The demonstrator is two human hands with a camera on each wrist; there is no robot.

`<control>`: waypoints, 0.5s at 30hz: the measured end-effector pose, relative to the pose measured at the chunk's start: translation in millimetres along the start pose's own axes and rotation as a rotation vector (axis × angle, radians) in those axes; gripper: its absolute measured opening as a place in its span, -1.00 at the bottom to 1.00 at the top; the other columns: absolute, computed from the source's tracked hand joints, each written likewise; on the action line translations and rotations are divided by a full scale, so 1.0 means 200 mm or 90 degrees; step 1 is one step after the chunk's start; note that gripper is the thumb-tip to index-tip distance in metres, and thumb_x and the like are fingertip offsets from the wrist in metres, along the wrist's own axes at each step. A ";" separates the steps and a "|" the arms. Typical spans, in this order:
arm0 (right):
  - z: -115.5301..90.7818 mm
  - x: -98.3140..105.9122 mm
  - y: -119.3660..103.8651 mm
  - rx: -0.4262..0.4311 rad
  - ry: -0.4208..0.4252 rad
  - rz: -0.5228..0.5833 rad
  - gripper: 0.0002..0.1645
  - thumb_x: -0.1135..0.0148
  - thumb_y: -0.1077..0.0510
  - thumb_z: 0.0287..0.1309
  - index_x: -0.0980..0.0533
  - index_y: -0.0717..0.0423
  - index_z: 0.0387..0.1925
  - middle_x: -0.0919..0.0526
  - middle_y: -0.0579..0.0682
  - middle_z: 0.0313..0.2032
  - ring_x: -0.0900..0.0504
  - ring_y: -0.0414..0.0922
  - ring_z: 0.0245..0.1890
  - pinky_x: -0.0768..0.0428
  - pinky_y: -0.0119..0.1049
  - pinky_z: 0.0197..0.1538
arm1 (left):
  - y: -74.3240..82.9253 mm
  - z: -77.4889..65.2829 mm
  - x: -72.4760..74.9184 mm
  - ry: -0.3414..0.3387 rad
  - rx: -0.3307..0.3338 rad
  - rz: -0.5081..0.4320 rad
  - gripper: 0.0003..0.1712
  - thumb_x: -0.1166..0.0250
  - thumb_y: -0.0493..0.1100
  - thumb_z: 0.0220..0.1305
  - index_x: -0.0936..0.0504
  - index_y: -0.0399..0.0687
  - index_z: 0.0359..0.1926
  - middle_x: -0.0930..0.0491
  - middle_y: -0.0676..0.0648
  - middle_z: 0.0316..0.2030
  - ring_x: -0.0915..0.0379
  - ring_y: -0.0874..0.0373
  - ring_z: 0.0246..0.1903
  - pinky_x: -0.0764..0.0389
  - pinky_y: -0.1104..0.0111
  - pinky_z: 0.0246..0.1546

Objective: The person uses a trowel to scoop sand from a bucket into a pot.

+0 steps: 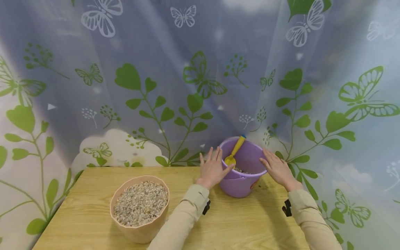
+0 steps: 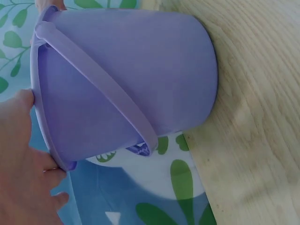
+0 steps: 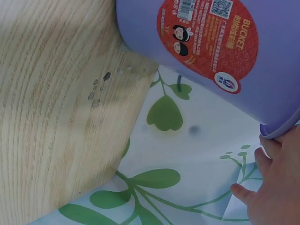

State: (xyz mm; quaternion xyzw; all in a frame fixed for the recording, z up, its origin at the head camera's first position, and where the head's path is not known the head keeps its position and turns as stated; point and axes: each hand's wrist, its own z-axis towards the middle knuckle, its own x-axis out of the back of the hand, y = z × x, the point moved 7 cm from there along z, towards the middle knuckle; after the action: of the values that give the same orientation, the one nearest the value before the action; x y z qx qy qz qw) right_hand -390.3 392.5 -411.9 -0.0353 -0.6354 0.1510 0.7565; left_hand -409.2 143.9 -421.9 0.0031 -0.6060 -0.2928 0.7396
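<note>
A purple bucket (image 1: 237, 187) with a swung-down handle (image 2: 101, 86) stands near the table's back edge. Inside it, a yellow spoon (image 1: 238, 146) with a blue tip leans against the wall, above a little gravel (image 1: 242, 171). My left hand (image 1: 213, 169) touches the left side of the rim, thumb toward the front and fingers extended. On the opposite side, my right hand (image 1: 277, 169) rests its extended fingers on the rim. The right wrist view shows a red oval label (image 3: 208, 40) on the bucket's side.
To the left stands a peach-coloured faceted tub (image 1: 140, 233) filled with small mixed gravel (image 1: 142, 203). Both are on a wooden table (image 1: 90, 194). A curtain (image 1: 150, 45) with green leaves and butterflies hangs close behind it. Dark specks (image 3: 96, 93) lie beside the bucket.
</note>
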 end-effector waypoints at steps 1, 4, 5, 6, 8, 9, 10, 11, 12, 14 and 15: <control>0.00 0.00 0.00 0.001 0.000 -0.004 -0.18 0.34 -0.23 0.60 -0.01 0.26 0.56 -0.07 0.30 0.53 -0.02 0.31 0.52 0.00 0.38 0.40 | 0.00 0.00 0.00 0.004 0.000 0.006 0.00 0.05 0.48 0.41 -0.12 -0.10 0.57 -0.06 -0.09 0.57 0.20 -0.08 0.58 0.25 -0.25 0.44; 0.00 0.01 0.00 0.005 -0.006 -0.017 -0.16 0.35 -0.26 0.59 0.01 0.24 0.57 -0.06 0.29 0.53 -0.02 0.29 0.53 0.06 0.39 0.41 | 0.01 0.01 0.02 0.007 0.002 0.010 -0.01 0.03 0.47 0.41 -0.15 -0.09 0.56 -0.09 -0.08 0.56 0.21 -0.05 0.58 0.28 -0.22 0.45; 0.00 0.01 0.00 0.006 -0.010 -0.022 -0.16 0.34 -0.27 0.59 0.00 0.24 0.57 -0.06 0.28 0.54 -0.02 0.28 0.53 0.07 0.39 0.41 | 0.01 0.01 0.02 0.005 0.003 0.008 -0.02 0.02 0.46 0.41 -0.15 -0.09 0.56 -0.09 -0.07 0.56 0.21 -0.05 0.58 0.29 -0.22 0.46; -0.01 0.01 0.00 0.008 -0.013 -0.026 -0.15 0.33 -0.28 0.58 0.00 0.23 0.57 -0.06 0.28 0.54 -0.01 0.28 0.53 0.09 0.40 0.41 | 0.01 0.01 0.02 0.002 0.004 0.006 -0.04 -0.01 0.44 0.41 -0.16 -0.09 0.56 -0.10 -0.07 0.56 0.22 -0.04 0.58 0.31 -0.21 0.46; -0.01 0.01 0.01 0.012 -0.017 -0.036 -0.14 0.31 -0.29 0.57 -0.01 0.22 0.57 -0.06 0.26 0.54 -0.01 0.26 0.53 0.12 0.40 0.42 | 0.01 0.01 0.02 -0.001 0.007 0.003 -0.06 -0.05 0.41 0.41 -0.17 -0.09 0.55 -0.11 -0.06 0.55 0.22 -0.04 0.59 0.33 -0.20 0.46; -0.01 0.01 0.01 0.014 -0.017 -0.040 -0.14 0.29 -0.30 0.56 -0.02 0.22 0.57 -0.06 0.26 0.54 -0.02 0.26 0.53 0.12 0.40 0.42 | 0.01 0.01 0.02 -0.001 0.008 0.004 -0.07 -0.06 0.39 0.41 -0.17 -0.09 0.55 -0.11 -0.06 0.55 0.22 -0.04 0.59 0.34 -0.19 0.46; -0.01 0.01 0.00 0.015 -0.018 -0.041 -0.13 0.28 -0.30 0.56 -0.03 0.22 0.57 -0.07 0.25 0.54 -0.02 0.26 0.53 0.13 0.40 0.42 | 0.01 0.01 0.02 -0.002 0.009 0.002 -0.08 -0.08 0.36 0.41 -0.18 -0.10 0.55 -0.11 -0.06 0.55 0.22 -0.04 0.58 0.35 -0.19 0.46; -0.02 0.01 0.00 0.017 -0.016 -0.044 -0.13 0.26 -0.30 0.55 -0.04 0.22 0.56 -0.08 0.25 0.54 -0.03 0.26 0.53 0.13 0.39 0.42 | 0.01 0.00 0.02 -0.006 0.011 0.007 -0.08 -0.07 0.36 0.42 -0.17 -0.10 0.55 -0.11 -0.06 0.56 0.23 -0.04 0.59 0.35 -0.19 0.46; -0.02 0.01 0.00 0.018 -0.013 -0.045 -0.13 0.25 -0.30 0.55 -0.05 0.22 0.56 -0.08 0.24 0.54 -0.03 0.26 0.53 0.13 0.38 0.43 | 0.01 0.00 0.02 -0.009 0.012 0.010 -0.08 -0.07 0.36 0.42 -0.17 -0.09 0.55 -0.10 -0.06 0.56 0.23 -0.03 0.59 0.35 -0.19 0.46; -0.01 0.01 0.00 0.023 -0.011 -0.047 -0.12 0.24 -0.30 0.55 -0.05 0.24 0.56 -0.08 0.25 0.54 -0.03 0.26 0.53 0.13 0.35 0.45 | 0.01 -0.01 0.04 -0.012 0.014 0.013 -0.09 -0.06 0.35 0.41 -0.18 -0.10 0.55 -0.11 -0.07 0.55 0.22 -0.04 0.59 0.33 -0.20 0.46; -0.01 0.00 -0.01 0.026 -0.013 -0.046 -0.12 0.24 -0.30 0.55 -0.04 0.24 0.56 -0.07 0.26 0.54 -0.01 0.26 0.54 0.14 0.33 0.45 | 0.01 -0.01 0.04 -0.017 0.016 0.015 -0.09 -0.05 0.35 0.41 -0.17 -0.09 0.55 -0.10 -0.06 0.56 0.23 -0.03 0.59 0.34 -0.20 0.46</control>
State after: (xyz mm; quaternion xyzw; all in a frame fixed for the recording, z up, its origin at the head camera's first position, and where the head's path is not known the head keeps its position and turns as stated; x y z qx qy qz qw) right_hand -387.8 391.5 -411.3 0.0045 -0.6404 0.1371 0.7557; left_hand -406.4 141.4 -413.9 0.0014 -0.6193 -0.2762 0.7349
